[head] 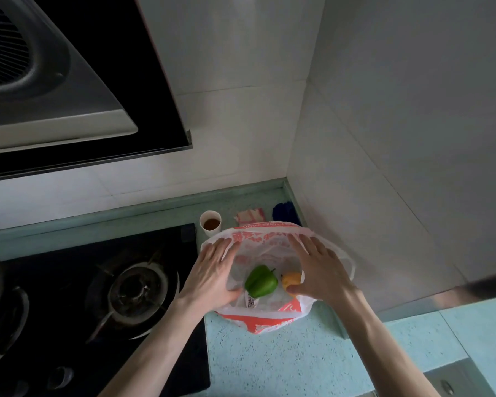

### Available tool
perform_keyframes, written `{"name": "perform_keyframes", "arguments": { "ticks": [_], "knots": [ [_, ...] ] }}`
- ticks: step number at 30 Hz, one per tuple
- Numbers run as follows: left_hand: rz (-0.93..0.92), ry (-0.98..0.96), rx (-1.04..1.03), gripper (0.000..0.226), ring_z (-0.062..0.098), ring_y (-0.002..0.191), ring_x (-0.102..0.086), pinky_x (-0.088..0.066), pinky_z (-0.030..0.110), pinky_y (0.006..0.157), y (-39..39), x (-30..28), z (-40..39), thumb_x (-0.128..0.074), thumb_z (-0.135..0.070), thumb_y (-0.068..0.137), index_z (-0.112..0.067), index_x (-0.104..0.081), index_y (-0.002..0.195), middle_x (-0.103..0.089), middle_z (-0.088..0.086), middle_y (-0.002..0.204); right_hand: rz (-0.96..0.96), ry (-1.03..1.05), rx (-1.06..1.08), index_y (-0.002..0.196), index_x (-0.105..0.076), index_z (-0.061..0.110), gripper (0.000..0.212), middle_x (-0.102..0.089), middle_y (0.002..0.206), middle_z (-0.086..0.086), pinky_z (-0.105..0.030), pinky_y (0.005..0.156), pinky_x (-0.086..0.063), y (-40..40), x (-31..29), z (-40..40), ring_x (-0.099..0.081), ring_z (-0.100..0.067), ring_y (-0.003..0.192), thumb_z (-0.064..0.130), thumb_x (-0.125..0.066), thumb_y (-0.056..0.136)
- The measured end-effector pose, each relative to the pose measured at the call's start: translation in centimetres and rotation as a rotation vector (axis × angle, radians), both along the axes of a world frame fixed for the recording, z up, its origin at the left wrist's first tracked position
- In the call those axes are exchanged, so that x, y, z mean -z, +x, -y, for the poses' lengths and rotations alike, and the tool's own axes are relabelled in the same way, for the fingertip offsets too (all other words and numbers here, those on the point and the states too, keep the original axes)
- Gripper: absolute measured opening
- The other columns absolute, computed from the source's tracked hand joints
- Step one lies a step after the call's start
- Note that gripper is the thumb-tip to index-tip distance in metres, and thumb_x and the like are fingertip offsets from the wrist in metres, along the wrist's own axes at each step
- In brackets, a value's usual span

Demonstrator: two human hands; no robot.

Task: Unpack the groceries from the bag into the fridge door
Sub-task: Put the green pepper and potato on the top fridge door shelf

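You are getting only one view, from the camera on your head. It is looking forward and steeply down, close over the pale turquoise speckled countertop (269, 359). It is facing the white tiled wall corner (287, 156), and the black slanted range hood (78, 81) is filling the upper left, very near to the lens.
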State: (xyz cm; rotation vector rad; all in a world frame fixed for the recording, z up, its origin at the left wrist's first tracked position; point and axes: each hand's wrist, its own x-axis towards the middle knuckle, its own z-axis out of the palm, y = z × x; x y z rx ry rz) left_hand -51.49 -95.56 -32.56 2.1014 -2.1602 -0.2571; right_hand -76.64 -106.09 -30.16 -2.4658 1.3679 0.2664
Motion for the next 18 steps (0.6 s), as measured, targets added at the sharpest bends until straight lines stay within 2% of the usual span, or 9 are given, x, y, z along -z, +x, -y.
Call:
{"name": "perform_keyframes", "arguments": {
  "ticks": [2, 4, 6, 8, 10, 12, 15, 18],
  "knots": [
    [-0.015, -0.037, 0.018, 0.096, 0.025, 0.143, -0.046, -0.037, 0.040, 0.122, -0.3, -0.3, 0.1, -0.066, -0.064, 0.076, -0.016, -0.038, 0.155, -0.046, 0.006, 0.155, 0.011, -0.059, -0.026, 0.164, -0.012, 0.026, 0.108, -0.025, 0.168, -0.002, -0.044, 0.122, -0.028, 0.2, -0.5, -0.4, -0.026, -0.027, 0.155, 0.060, -0.073, 0.081],
    [-0.041, -0.073, 0.040, 0.082, 0.020, 0.138, -0.049, -0.039, 0.035, 0.119, -0.9, -0.9, 0.3, -0.064, -0.059, 0.081, -0.019, -0.043, 0.150, -0.051, 0.001, 0.149, 0.070, -0.159, -0.061, 0.158, -0.031, 0.024, 0.084, -0.045, 0.156, -0.002, -0.040, 0.114, -0.037, 0.5, -0.8, -1.0, -0.043, -0.027, 0.144, 0.049, -0.069, 0.088],
    [-0.061, -0.089, 0.071, 0.065, 0.017, 0.129, -0.055, -0.044, 0.032, 0.113, -1.9, -1.2, 0.8, -0.062, -0.054, 0.087, -0.022, -0.051, 0.142, -0.059, -0.002, 0.139, 0.181, -0.224, -0.096, 0.145, -0.051, 0.022, 0.065, -0.062, 0.138, -0.001, -0.039, 0.105, -0.047, 1.4, -0.5, -1.7, -0.060, -0.025, 0.126, 0.038, -0.073, 0.086],
    [-0.080, -0.047, 0.100, 0.053, 0.017, 0.117, -0.062, -0.050, 0.033, 0.103, -3.1, -1.5, 1.4, -0.060, -0.048, 0.090, -0.023, -0.057, 0.136, -0.065, -0.003, 0.130, 0.245, -0.206, -0.133, 0.133, -0.061, 0.022, 0.052, -0.069, 0.126, 0.001, -0.037, 0.102, -0.052, 2.5, -0.1, -2.3, -0.067, -0.022, 0.114, 0.032, -0.076, 0.084],
    [-0.083, 0.049, 0.108, 0.047, 0.018, 0.111, -0.062, -0.051, 0.032, 0.096, -4.3, -1.0, 2.1, -0.060, -0.043, 0.094, -0.024, -0.058, 0.137, -0.066, -0.002, 0.124, 0.185, -0.146, -0.163, 0.130, -0.062, 0.022, 0.043, -0.069, 0.123, 0.002, -0.035, 0.105, -0.050, 3.6, 0.4, -2.4, -0.067, -0.021, 0.112, 0.032, -0.073, 0.089],
    [-0.052, 0.154, 0.070, 0.046, 0.021, 0.111, -0.061, -0.051, 0.034, 0.095, -5.3, -0.5, 2.9, -0.059, -0.040, 0.097, -0.022, -0.055, 0.139, -0.064, 0.000, 0.124, 0.066, -0.098, -0.161, 0.130, -0.060, 0.021, 0.039, -0.066, 0.123, 0.002, -0.035, 0.105, -0.048, 4.4, 1.0, -2.0, -0.066, -0.021, 0.111, 0.033, -0.068, 0.094],
    [-0.037, 0.272, -0.039, 0.043, 0.029, 0.116, -0.059, -0.055, 0.044, 0.097, -6.5, 1.0, 4.1, -0.061, -0.039, 0.098, -0.019, -0.053, 0.135, -0.061, 0.003, 0.126, -0.180, -0.059, -0.132, 0.124, -0.060, 0.017, 0.028, -0.065, 0.120, -0.003, -0.037, 0.098, -0.049, 5.3, 2.2, -1.2, -0.067, -0.024, 0.106, 0.024, -0.064, 0.096],
    [-0.042, 0.371, -0.129, 0.047, 0.033, 0.124, -0.052, -0.054, 0.051, 0.099, -7.3, 2.5, 5.2, -0.061, -0.043, 0.096, -0.021, -0.049, 0.135, -0.056, 0.004, 0.128, -0.307, -0.046, -0.083, 0.115, -0.066, 0.016, 0.018, -0.069, 0.111, -0.002, -0.035, 0.090, -0.051, 5.8, 3.3, -0.7, -0.070, -0.022, 0.098, 0.016, -0.061, 0.098]
  ]
}}
